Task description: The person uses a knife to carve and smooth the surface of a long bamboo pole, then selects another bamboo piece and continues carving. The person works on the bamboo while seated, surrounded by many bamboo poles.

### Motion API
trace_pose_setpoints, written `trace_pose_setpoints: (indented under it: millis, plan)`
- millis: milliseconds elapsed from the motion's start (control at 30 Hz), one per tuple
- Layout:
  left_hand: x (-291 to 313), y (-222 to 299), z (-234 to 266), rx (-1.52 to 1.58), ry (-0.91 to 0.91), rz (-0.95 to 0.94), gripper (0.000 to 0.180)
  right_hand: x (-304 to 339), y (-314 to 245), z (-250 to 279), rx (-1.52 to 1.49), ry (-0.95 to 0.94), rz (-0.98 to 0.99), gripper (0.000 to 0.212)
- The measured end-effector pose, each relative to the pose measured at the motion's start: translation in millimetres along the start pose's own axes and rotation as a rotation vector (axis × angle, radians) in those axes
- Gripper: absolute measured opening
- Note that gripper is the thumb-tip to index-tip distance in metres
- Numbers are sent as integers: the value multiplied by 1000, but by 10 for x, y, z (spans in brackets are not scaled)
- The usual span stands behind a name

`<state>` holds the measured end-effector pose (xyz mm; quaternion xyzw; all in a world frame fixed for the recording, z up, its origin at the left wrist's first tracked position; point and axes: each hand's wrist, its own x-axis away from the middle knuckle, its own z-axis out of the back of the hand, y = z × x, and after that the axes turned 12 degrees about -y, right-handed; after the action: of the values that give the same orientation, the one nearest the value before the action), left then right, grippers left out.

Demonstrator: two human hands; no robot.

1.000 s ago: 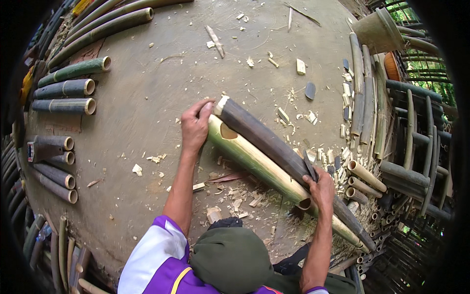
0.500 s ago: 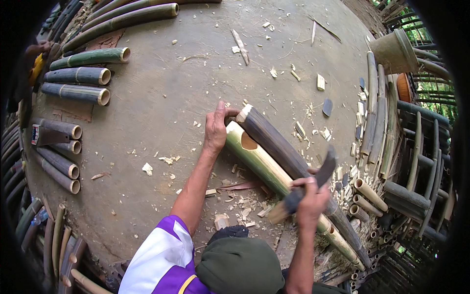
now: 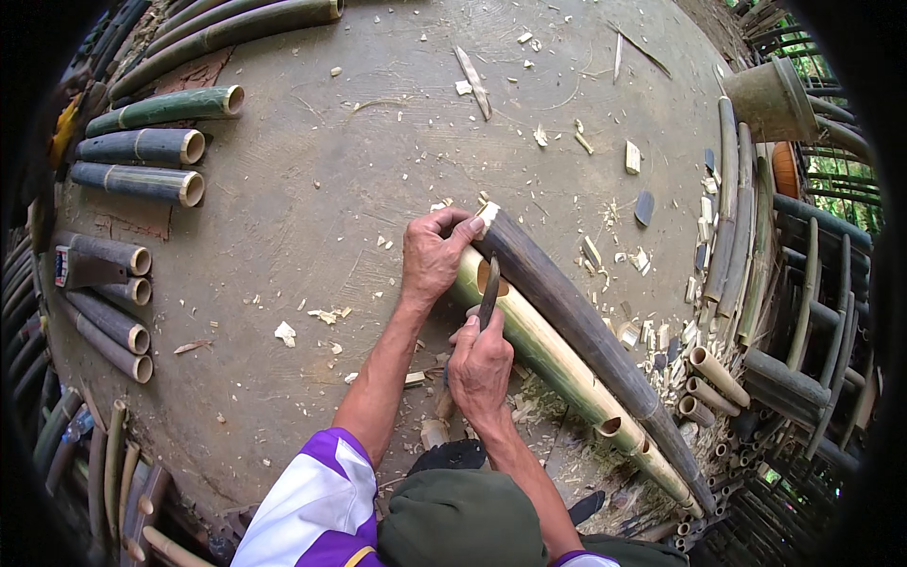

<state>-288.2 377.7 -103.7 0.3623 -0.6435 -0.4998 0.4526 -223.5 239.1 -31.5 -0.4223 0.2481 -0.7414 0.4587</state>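
My left hand (image 3: 436,257) is closed on the pale, trimmed end of a dark bamboo pole (image 3: 578,331), its thumb on the cut tip. Close along the near side of that pole lies a green bamboo pole (image 3: 553,364), with a pale shaved strip and cut openings. My right hand (image 3: 482,367) grips a curved knife (image 3: 489,291) by its wooden handle. The blade points away from me, its tip by the opening near the green pole's far end. Whether it touches the bamboo, I cannot tell.
Wood chips (image 3: 529,454) litter the concrete floor. Cut bamboo lengths (image 3: 142,181) lie at left, with a dark saw-like tool (image 3: 90,267) among them. At right are short tubes (image 3: 718,375), long poles (image 3: 732,227), a bucket (image 3: 770,99) and a bamboo rack (image 3: 794,378).
My right hand has brought the knife left, from over the poles' middle to the green pole's far end. The left hand's thumb has moved onto the dark pole's trimmed tip.
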Motion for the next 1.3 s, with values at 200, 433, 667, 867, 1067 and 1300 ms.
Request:
trace_pose_setpoints:
  millis: [200,433,667,867,1067,1300]
  plan:
    - [9,26,-9,3,4,3,24,-55,-131,36,40,-7,-86,16]
    - [3,5,-11,21,5,-11,23,-105,-171,91,54,-101,-204,17]
    - [-11,11,-20,38,6,-8,23,291,36,217,-92,57,-126,15]
    - [-4,-2,-34,40,10,-7,23,278,177,232,-33,73,-100,16]
    - [-6,13,-36,15,14,-25,21,241,113,259,-35,58,-158,17]
    - [4,32,-53,-1,67,-22,22,186,98,395,15,-84,-271,23]
